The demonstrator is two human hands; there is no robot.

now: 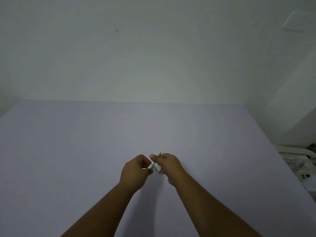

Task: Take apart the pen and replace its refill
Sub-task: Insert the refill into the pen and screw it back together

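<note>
Currently both hands grip the pen (156, 165) between them: left hand (135, 171) pinching one silver end, right hand (168, 165) clasping the barrel. Twist apart gently, keeping parts aligned.

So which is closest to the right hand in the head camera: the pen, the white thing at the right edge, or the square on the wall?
1. The pen: held in the right hand, with the left hand on it too.
2. The white thing: off to the right, beside the table.
3. The square on the wall: high up, top right.
</note>
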